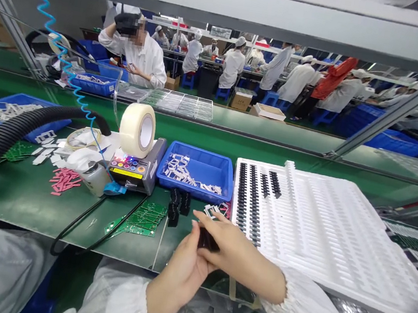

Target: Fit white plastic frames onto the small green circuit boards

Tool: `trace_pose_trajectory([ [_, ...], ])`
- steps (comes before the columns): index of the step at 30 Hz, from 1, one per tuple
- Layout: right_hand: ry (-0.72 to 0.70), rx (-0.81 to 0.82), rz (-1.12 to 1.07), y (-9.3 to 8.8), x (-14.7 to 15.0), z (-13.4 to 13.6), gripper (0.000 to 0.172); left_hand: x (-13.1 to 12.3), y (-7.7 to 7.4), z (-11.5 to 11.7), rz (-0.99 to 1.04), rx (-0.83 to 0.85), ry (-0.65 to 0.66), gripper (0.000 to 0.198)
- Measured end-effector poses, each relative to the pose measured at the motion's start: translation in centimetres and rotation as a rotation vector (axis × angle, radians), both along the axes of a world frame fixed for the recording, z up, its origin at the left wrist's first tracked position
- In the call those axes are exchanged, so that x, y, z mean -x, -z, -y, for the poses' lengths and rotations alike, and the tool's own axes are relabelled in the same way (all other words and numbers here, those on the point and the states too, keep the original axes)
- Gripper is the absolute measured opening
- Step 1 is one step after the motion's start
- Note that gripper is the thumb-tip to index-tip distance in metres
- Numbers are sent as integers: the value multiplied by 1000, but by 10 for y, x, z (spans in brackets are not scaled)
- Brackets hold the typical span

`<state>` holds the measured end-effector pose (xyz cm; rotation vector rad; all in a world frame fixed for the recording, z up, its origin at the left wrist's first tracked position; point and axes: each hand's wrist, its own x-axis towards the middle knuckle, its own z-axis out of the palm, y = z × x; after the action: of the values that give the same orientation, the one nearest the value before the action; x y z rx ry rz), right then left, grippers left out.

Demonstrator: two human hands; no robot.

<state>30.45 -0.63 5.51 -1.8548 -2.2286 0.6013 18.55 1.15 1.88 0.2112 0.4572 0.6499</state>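
Note:
My left hand (185,265) is closed around a dark, glossy black part (207,240) near the table's front edge. Over the same part lies my right hand (226,236), fingers bent across its top and touching it; most of the part is hidden between the two hands. Just beyond my hands stand several small black parts (174,209) in a cluster. A few white frame pieces (216,211) lie behind my right hand. To the right is a white foam tray (323,231), with rows of black parts (243,195) in its left slots.
A blue bin (226,172) holds white pieces. Left of it, a tape roll (137,129) sits on a grey device (152,169). Green circuit boards (140,219), pink strips (64,181), a bottle (94,177) and black cables (86,211) are on the table. A black hose (19,133) arches at left.

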Motion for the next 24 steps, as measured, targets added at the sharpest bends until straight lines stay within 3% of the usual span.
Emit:
trace_pose_trajectory([
  [3,-46,-56,-31,-3,0,2,64,6,-1,1,81,3,8,25],
  [8,-128,-69,21,-14,-3,6,72,10,4,3,98,-24,33,20],
  [16,-284,-100,-26,-13,-11,11,73,14,13,1,78,-159,302,54],
  [22,-255,-39,-13,-6,1,12,48,14,19,1,36,-207,333,52],
  [24,-263,50,-62,-12,0,8,52,16,24,0,22,-220,351,48],
])
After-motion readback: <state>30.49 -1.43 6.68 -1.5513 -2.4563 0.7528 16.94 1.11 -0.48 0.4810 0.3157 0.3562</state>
